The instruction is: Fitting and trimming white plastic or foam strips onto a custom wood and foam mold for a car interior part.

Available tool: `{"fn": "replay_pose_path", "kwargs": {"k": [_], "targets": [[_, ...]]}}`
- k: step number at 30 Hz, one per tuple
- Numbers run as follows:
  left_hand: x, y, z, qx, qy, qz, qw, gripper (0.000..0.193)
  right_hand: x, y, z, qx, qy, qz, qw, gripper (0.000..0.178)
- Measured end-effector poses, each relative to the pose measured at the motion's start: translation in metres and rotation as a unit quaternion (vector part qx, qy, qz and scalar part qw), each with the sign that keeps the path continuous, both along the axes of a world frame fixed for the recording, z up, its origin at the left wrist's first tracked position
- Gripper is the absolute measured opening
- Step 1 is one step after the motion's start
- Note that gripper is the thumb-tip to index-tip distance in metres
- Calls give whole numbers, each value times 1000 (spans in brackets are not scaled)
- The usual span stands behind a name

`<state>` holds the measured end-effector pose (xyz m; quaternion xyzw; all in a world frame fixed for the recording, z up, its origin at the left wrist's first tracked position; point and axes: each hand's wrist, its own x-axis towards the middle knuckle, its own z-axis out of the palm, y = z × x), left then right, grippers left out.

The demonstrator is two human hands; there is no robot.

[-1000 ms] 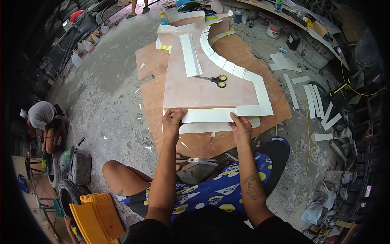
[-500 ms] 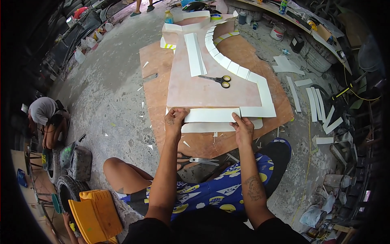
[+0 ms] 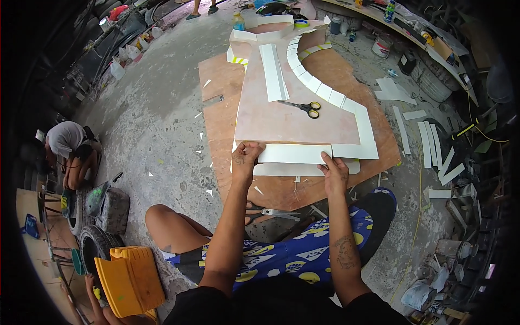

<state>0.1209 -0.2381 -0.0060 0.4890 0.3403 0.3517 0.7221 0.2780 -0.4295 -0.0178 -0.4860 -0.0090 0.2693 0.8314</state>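
Observation:
A white strip (image 3: 295, 153) of paper or thin card lies along the near edge of a large pinkish panel (image 3: 292, 122). Pinched at its left end are the fingers of my left hand (image 3: 247, 157). My right hand (image 3: 335, 170) grips the other end, thumb on top and the remaining fingers partly hidden. White pieces line the panel's curved right side, and a white border (image 3: 367, 130) meets the strip's right end. Small black-and-yellow scissors (image 3: 303, 108) rest on the panel beside long white strips (image 3: 274, 73). Bigger shears (image 3: 273, 212) lie close to my legs.
Under the panel is a brown plywood sheet (image 3: 216, 86) scattered with white scraps. Loose white strips (image 3: 428, 143) lie on the floor at right. At left another person (image 3: 69, 146) crouches near tyres (image 3: 97, 246) and a yellow plastic piece (image 3: 130, 281). A bench (image 3: 433, 46) runs along the far right.
The whole scene sits slightly farther right in the picture. Both hands keep their grip on the white strip, which stays at the panel's near edge.

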Motion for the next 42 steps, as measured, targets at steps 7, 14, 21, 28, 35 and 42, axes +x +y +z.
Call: {"fn": "replay_pose_path", "kwargs": {"k": [7,14,21,28,35,42], "targets": [[-39,-37,19,17,77,-5,997,20,-19,-19,0,-5,23,116,993,24],[-112,-74,3,182,262,-209,925,32,-16,-75,-3,-199,-64,280,937,30],[-122,-82,-38,551,366,-316,680,50,-8,-107,2,-248,-69,237,937,36],[-142,-44,-5,393,302,-439,749,43,-4,-113,6,-187,-43,196,962,31],[-165,64,17,277,297,-72,911,27,-12,-82,-9,-186,-18,276,943,23],[-85,154,-78,377,404,67,831,36,-42,-78,-34,-207,21,293,933,28]]}}
